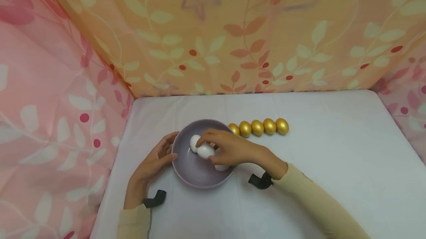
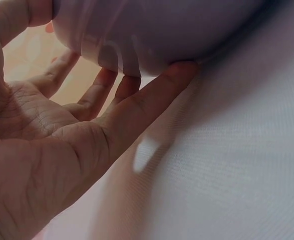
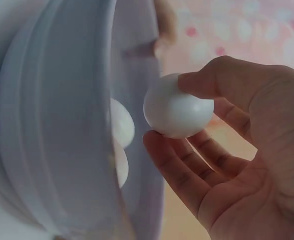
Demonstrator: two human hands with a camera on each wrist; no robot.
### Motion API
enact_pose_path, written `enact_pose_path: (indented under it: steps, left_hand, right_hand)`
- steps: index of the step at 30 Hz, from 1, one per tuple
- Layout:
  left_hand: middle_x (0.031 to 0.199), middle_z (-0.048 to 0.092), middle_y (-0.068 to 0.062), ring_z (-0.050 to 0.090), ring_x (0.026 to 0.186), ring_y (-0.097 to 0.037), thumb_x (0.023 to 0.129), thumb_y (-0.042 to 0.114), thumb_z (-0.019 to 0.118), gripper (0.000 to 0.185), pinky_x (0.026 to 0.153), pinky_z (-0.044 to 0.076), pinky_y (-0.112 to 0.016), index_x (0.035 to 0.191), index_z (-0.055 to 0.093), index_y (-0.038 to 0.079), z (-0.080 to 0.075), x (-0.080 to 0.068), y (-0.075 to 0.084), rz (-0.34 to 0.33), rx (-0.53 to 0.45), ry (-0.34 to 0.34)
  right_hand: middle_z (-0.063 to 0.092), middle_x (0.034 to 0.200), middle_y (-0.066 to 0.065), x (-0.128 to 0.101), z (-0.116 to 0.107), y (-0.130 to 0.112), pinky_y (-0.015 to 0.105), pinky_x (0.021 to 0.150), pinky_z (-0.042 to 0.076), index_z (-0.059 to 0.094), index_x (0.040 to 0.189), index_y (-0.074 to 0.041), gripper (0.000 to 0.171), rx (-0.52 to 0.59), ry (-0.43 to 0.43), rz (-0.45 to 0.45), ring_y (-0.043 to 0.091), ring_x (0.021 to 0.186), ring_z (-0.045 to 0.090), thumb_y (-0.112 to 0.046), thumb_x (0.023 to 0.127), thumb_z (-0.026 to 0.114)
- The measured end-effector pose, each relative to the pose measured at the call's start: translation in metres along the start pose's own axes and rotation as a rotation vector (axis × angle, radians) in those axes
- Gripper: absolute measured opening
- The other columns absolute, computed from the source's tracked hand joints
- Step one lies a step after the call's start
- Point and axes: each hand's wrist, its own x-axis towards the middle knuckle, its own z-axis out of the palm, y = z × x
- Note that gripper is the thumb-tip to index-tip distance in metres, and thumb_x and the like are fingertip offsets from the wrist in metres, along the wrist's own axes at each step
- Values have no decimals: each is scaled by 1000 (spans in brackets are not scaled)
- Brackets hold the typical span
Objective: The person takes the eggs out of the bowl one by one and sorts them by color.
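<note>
A purple bowl [image 1: 199, 176] stands on the white-covered table. My left hand [image 1: 156, 159] rests against its left side, the thumb at the rim and the spread fingers [image 2: 149, 97] touching the outer wall. Over the bowl, my right hand [image 1: 229, 146] pinches a white egg [image 3: 179, 110] between thumb and fingertips. Two other white eggs lie inside the bowl: one egg [image 1: 194, 143] toward the back, and one egg [image 1: 221, 167] partly hidden beneath the right hand. Both eggs peek past the rim in the right wrist view.
Several golden eggs [image 1: 257, 127] form a row behind and right of the bowl, the leftmost partly covered by its rim. Patterned cloth [image 1: 206, 39] hangs behind the table and at both sides. Black curved pieces [image 1: 260, 181] sit at the wrists.
</note>
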Motion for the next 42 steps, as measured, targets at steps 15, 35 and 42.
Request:
enact_pose_path:
  steps: [15, 35, 42]
  left_hand:
    - [163, 39, -10, 52, 142, -9, 102, 0, 62, 73, 107, 52, -25, 165, 28, 13, -2, 2, 0, 1, -49, 0]
    - [167, 36, -13, 50, 145, -7, 101, 0, 61, 73, 109, 49, -22, 165, 29, 14, 1, 1, -4, -7, -29, 2]
    - [166, 36, -16, 50, 144, -8, 102, 1, 61, 72, 109, 49, -22, 165, 29, 14, -1, -1, -4, 2, -19, 0]
  right_hand:
    - [63, 139, -2, -56, -4, 21, 43, 97, 61, 64, 135, -25, 45, 257, 418, 86, 17, 121, 63, -12, 94, 79]
    - [64, 134, 10, -106, 32, 60, 21, 88, 61, 60, 137, -9, 51, 250, 687, 255, 17, 119, 66, -3, 90, 81]
    - [66, 128, 11, -105, 46, 67, 31, 84, 64, 63, 133, -9, 49, 175, 679, 277, 31, 111, 70, -2, 89, 81]
